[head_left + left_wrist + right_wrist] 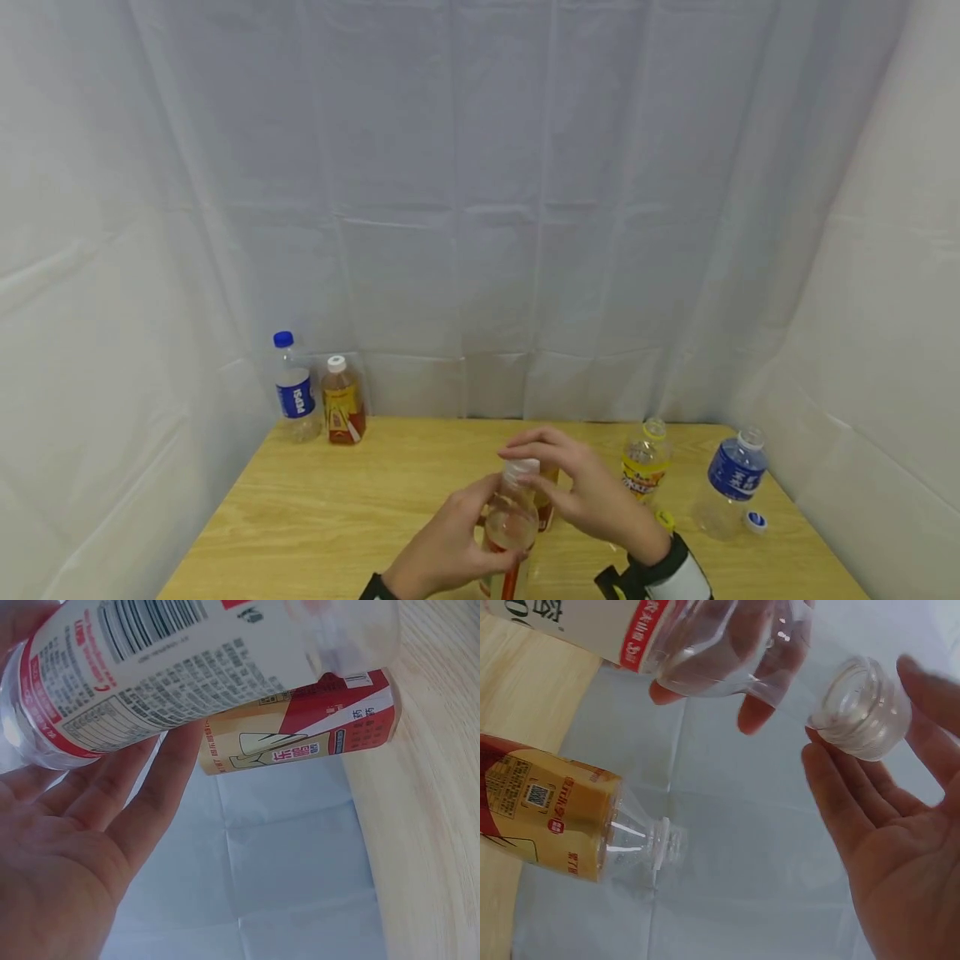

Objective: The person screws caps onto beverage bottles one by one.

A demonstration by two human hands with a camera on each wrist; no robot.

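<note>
My left hand (453, 537) holds a clear plastic bottle (512, 527) with a white and red label, upright at the near middle of the table. Its thumb lies across the front of the label. Around the bottle's clear ridged top (866, 712) curve the thumb and fingers of my right hand (573, 483). I cannot tell whether a clear cap sits on that top. Just behind stands a bottle with a yellow and red label (544, 806), its neck uncapped and its body partly hidden by my right hand in the head view.
At the back left stand a capped Pepsi bottle (296, 398) and a white-capped bottle of reddish drink (343, 404). To the right are an uncapped yellow-labelled bottle (645, 467) beside a yellow cap (665, 520), and an uncapped blue-labelled bottle (737, 471) beside a white-and-blue cap (756, 522).
</note>
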